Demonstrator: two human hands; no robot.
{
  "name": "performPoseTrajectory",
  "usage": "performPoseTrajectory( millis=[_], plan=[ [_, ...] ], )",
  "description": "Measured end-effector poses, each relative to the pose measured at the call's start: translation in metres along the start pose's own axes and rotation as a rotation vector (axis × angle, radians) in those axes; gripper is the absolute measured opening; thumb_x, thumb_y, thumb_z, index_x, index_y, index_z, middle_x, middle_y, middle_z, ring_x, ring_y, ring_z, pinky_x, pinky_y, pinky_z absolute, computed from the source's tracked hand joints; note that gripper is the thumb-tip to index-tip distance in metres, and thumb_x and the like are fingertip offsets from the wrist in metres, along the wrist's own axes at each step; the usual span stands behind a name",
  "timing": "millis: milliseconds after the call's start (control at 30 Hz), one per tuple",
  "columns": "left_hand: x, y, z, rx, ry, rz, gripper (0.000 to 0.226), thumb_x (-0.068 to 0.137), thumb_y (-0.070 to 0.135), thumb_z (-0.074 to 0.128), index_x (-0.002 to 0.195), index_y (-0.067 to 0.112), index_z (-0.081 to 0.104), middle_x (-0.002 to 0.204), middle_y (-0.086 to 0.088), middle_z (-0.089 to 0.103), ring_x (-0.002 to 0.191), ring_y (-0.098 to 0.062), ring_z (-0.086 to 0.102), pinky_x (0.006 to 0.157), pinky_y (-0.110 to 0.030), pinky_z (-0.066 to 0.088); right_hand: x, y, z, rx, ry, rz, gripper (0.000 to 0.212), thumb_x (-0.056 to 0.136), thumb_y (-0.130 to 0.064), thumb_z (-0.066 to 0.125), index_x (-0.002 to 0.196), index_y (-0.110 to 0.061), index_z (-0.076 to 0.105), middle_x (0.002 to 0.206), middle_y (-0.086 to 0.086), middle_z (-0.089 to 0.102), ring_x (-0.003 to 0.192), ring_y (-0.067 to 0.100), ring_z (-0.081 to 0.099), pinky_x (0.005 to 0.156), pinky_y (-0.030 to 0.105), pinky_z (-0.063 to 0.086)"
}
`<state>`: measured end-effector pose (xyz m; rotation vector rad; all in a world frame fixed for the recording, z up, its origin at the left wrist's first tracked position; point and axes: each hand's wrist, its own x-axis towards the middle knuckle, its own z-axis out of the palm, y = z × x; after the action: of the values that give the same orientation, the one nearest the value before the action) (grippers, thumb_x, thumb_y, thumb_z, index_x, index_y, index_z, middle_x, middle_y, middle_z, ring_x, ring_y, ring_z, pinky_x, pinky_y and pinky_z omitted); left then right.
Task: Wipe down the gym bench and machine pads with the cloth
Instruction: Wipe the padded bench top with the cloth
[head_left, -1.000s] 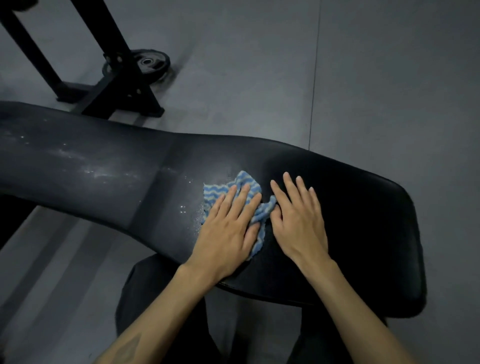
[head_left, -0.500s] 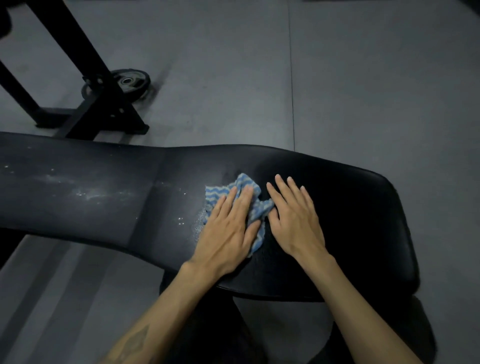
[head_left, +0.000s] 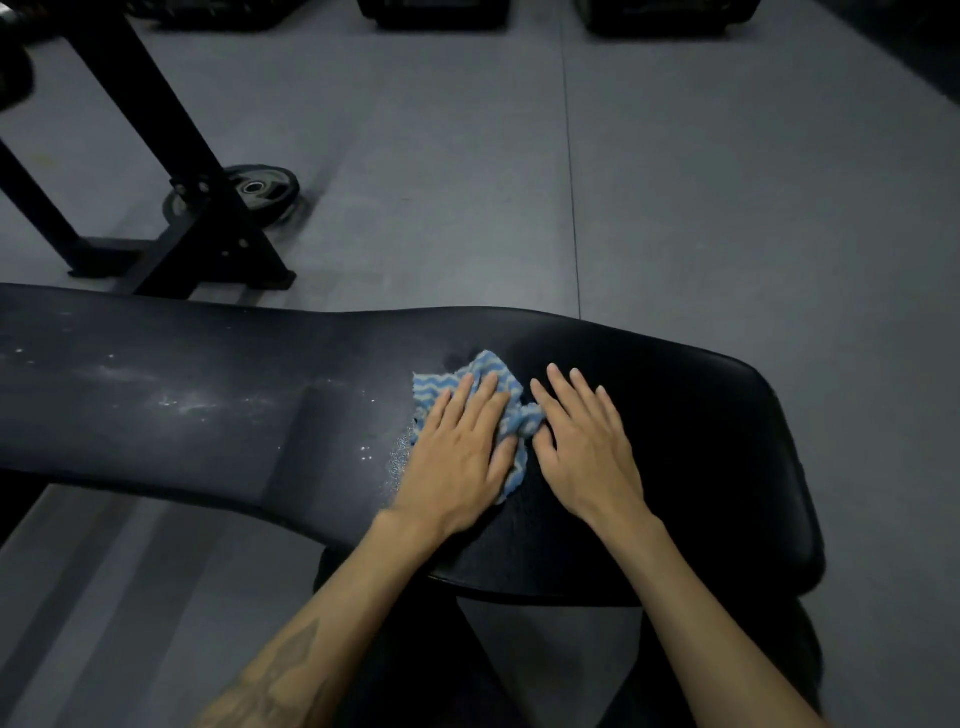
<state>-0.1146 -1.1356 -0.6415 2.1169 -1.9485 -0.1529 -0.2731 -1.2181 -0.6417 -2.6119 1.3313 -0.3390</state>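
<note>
A black padded gym bench runs from the left edge to a wide rounded end at the right. Pale spots and streaks mark its left half. A crumpled blue-and-white wavy-striped cloth lies on the pad near the middle. My left hand presses flat on the cloth with fingers spread, covering most of it. My right hand rests flat on the bare pad just right of the cloth, its thumb touching the cloth's edge.
A black steel rack base stands on the grey floor behind the bench at the left, with a weight plate lying beside it. Dark equipment lines the top edge. My dark-clothed legs are below the bench.
The camera has tilted up, showing more floor beyond the bench. Both hands and the cloth keep almost the same place on the pad.
</note>
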Motion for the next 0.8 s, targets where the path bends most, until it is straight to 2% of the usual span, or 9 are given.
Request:
performPoseTrajectory(
  millis=[100, 267, 367, 433, 633, 733, 800],
  plan=[
    [-0.003, -0.005, 0.001, 0.004, -0.04, 0.019, 0.07, 0.103, 0.052, 0.012, 0.161, 0.017, 0.031, 0.171, 0.001, 0.02, 0.16, -0.018, 0.008, 0.13, -0.043, 0.009, 0.0, 0.001, 0.001, 0.002, 0.004, -0.002, 0.065, 0.098, -0.04, 0.017, 0.157, -0.022, 0.035, 0.167, 0.001, 0.024, 0.156, 0.019, 0.014, 0.127, 0.041, 0.009],
    [0.037, -0.01, -0.006, 0.002, -0.019, -0.071, 0.08, 0.095, 0.055, 0.002, 0.163, 0.017, 0.023, 0.172, -0.001, 0.016, 0.16, -0.021, 0.007, 0.128, -0.037, 0.0, 0.001, 0.0, 0.001, 0.012, 0.021, 0.01, 0.063, 0.099, -0.042, 0.018, 0.156, -0.022, 0.037, 0.166, 0.0, 0.027, 0.155, 0.019, 0.017, 0.127, 0.042, 0.012],
    [0.05, -0.007, -0.005, -0.01, -0.006, -0.12, 0.083, 0.093, 0.055, 0.001, 0.163, 0.016, 0.023, 0.172, -0.005, 0.016, 0.16, -0.024, 0.008, 0.128, -0.038, 0.001, 0.0, 0.001, 0.002, 0.008, 0.031, 0.011, 0.057, 0.101, -0.039, 0.025, 0.153, -0.021, 0.041, 0.165, 0.0, 0.03, 0.155, 0.02, 0.019, 0.127, 0.043, 0.015],
    [0.041, -0.001, -0.003, -0.028, 0.008, -0.108, 0.081, 0.095, 0.054, 0.003, 0.162, 0.014, 0.024, 0.171, -0.007, 0.017, 0.16, -0.026, 0.008, 0.128, -0.039, 0.001, 0.0, 0.001, 0.002, 0.018, 0.037, 0.013, 0.057, 0.1, -0.039, 0.026, 0.15, -0.019, 0.046, 0.164, 0.001, 0.032, 0.154, 0.02, 0.021, 0.126, 0.043, 0.017],
    [0.019, -0.003, -0.007, -0.016, -0.036, -0.003, 0.078, 0.097, 0.057, 0.004, 0.163, 0.019, 0.02, 0.172, 0.0, 0.012, 0.159, -0.018, 0.002, 0.124, -0.03, -0.009, 0.001, 0.002, 0.002, 0.032, 0.044, 0.014, 0.064, 0.096, -0.042, 0.022, 0.155, -0.022, 0.04, 0.165, -0.001, 0.029, 0.155, 0.017, 0.018, 0.127, 0.04, 0.013],
    [0.051, -0.015, -0.007, 0.008, -0.03, -0.035, 0.084, 0.092, 0.058, 0.0, 0.163, 0.019, 0.021, 0.172, -0.002, 0.014, 0.16, -0.021, 0.006, 0.126, -0.033, -0.005, 0.001, 0.001, 0.002, 0.037, 0.054, 0.016, 0.058, 0.099, -0.039, 0.029, 0.152, -0.02, 0.044, 0.164, 0.0, 0.032, 0.154, 0.018, 0.021, 0.126, 0.039, 0.013],
    [0.073, -0.019, -0.007, 0.009, -0.042, -0.091, 0.084, 0.092, 0.059, 0.0, 0.163, 0.019, 0.019, 0.172, -0.002, 0.013, 0.16, -0.022, 0.004, 0.127, -0.036, -0.002, 0.001, 0.003, 0.002, 0.037, 0.041, 0.01, 0.053, 0.103, -0.037, 0.036, 0.154, -0.023, 0.041, 0.165, -0.001, 0.029, 0.155, 0.017, 0.018, 0.127, 0.039, 0.011]
  ],
)
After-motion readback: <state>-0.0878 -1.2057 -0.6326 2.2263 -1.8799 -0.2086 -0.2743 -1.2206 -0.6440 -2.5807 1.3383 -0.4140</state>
